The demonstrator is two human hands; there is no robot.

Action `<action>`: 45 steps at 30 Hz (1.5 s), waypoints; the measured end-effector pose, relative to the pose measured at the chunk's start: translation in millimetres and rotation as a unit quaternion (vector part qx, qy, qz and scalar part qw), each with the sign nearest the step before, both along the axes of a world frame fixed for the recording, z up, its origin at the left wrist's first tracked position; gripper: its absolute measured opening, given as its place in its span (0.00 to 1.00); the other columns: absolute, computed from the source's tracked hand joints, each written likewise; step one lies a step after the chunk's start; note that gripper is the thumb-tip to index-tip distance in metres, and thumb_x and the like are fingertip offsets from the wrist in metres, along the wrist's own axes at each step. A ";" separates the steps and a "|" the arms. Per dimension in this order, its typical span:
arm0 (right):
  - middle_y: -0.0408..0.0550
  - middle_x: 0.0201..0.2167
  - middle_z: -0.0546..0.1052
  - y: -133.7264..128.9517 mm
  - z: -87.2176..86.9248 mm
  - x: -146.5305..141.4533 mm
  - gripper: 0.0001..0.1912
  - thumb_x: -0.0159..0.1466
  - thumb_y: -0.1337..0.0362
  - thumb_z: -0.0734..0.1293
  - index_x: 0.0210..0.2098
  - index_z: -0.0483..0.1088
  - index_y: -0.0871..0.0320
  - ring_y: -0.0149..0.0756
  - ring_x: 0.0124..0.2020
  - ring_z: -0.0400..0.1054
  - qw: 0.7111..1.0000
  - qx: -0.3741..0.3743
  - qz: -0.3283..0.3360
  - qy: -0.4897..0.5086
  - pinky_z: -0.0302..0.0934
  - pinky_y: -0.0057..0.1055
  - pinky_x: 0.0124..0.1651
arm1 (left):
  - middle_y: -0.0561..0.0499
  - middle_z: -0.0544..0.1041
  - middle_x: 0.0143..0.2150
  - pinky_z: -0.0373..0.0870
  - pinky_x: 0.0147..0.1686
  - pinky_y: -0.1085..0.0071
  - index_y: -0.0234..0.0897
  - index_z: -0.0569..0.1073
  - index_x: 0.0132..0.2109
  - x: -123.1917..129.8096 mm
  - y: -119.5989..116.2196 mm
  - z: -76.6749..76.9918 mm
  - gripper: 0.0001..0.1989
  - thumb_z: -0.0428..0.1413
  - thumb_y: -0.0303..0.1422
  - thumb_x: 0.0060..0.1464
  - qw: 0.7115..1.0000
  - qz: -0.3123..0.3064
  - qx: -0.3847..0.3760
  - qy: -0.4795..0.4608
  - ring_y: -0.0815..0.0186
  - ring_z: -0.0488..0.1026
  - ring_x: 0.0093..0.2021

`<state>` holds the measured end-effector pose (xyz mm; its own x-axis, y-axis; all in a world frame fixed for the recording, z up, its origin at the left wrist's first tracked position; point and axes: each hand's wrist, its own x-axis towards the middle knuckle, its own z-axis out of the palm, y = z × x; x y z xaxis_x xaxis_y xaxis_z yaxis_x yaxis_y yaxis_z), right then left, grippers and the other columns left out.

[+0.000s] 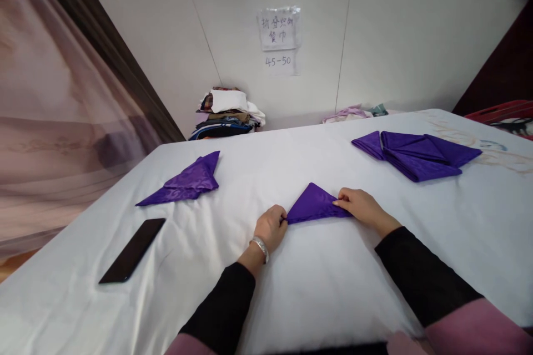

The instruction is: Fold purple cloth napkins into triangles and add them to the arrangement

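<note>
A purple cloth napkin (312, 205), folded into a triangle, lies on the white-covered table (325, 288) with its peak pointing away from me. My left hand (271, 227), with a silver bracelet at the wrist, pinches the triangle's left corner. At the other end, my right hand (358, 205) grips the right corner between thumb and fingers. Both hands are closed on the cloth, and the fingertips hide its two corners.
To the left lies a folded purple napkin (191, 178), with a dark flat phone-like slab (133, 250) nearer me. Several folded purple napkins (420, 152) lie at the back right. Behind the table are stacked clothes (229, 113) and a wall with paper signs (278, 39).
</note>
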<state>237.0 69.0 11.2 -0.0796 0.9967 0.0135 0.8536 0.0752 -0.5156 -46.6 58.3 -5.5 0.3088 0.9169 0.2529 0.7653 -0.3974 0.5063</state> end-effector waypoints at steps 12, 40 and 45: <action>0.41 0.21 0.72 0.1 2.2 -1.2 0.12 0.57 0.53 0.62 0.25 0.65 0.54 0.32 0.24 0.63 1.000 -0.005 -0.001 -0.001 0.48 0.28 0.26 | 0.57 0.68 0.26 0.63 0.30 0.73 0.40 0.65 0.31 2.3 -0.7 1.1 0.08 0.50 0.23 0.43 1.000 0.015 -0.016 -0.004 0.69 0.67 0.28; 0.41 0.22 0.72 -0.1 3.3 -0.2 0.12 0.58 0.52 0.62 0.26 0.66 0.54 0.33 0.25 0.64 1.000 -0.015 -0.001 -0.002 0.49 0.28 0.26 | 0.54 0.70 0.26 0.62 0.35 0.68 0.38 0.67 0.22 -9.4 -3.6 11.2 0.06 0.54 0.24 0.42 1.000 0.001 0.009 -0.001 0.67 0.66 0.31; 0.42 0.22 0.72 0.2 3.3 -0.3 0.12 0.58 0.53 0.62 0.26 0.66 0.54 0.33 0.25 0.64 1.000 -0.018 -0.002 -0.002 0.49 0.28 0.26 | 0.54 0.69 0.25 0.61 0.34 0.68 0.38 0.65 0.21 -6.2 -5.0 10.8 0.07 0.52 0.23 0.41 1.000 0.022 0.006 0.006 0.67 0.65 0.30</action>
